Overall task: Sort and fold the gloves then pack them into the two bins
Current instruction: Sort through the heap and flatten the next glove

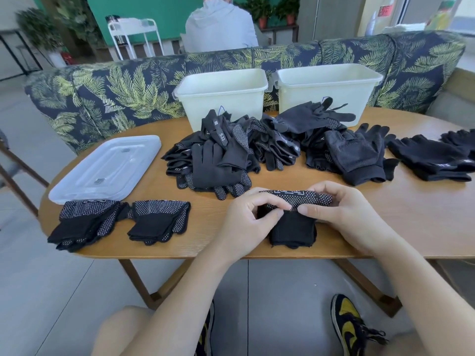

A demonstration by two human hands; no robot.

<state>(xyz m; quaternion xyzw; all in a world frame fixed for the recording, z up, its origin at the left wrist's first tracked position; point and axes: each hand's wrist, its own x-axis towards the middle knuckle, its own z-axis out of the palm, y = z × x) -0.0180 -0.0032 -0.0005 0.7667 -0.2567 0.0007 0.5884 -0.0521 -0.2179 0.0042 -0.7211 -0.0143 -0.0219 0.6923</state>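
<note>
Bottom centre, at near tabletop edge: left hand and right hand both pinch a folded glove, fingers curled on its dotted fold. Lower left: two folded pairs, bare wood between. Mid frame: loose pile; lid left. Far edge: two bins, side by side.

bins: insides hidden behind their near walls | glove pile: lower gloves buried under upper ones | far-right gloves: cut by the right edge | folded glove: middle covered by left hand and right hand | labels on lid: too small to read
</note>
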